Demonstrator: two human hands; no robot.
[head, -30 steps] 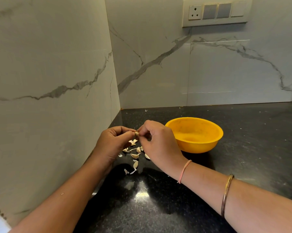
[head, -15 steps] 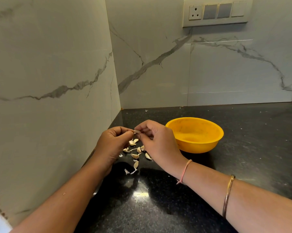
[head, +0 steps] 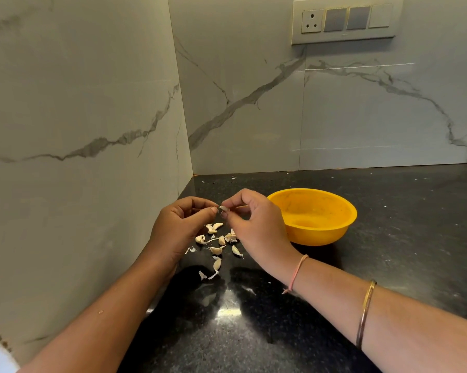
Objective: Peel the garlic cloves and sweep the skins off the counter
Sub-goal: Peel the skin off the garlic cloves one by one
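Note:
Above the black counter [head: 267, 340], my right hand [head: 253, 224] pinches a small garlic clove [head: 224, 208] between thumb and forefinger. My left hand [head: 181, 224] faces it with curled fingers, its thumb and fingertip touching the clove's left end. Under both hands, several garlic cloves and bits of papery skin [head: 216, 249] lie scattered on the counter near the corner. A piece of skin [head: 202, 275] lies nearest to me.
A yellow bowl [head: 334, 208] stands on the counter just right of my right hand. Marble walls close off the left side and the back. A switch panel [head: 345, 20] is mounted high on the back wall. The counter stretches on to the right.
My hands have drawn slightly apart. The right hand opened up and turned, so the small clove now shows between the two sets of fingertips.

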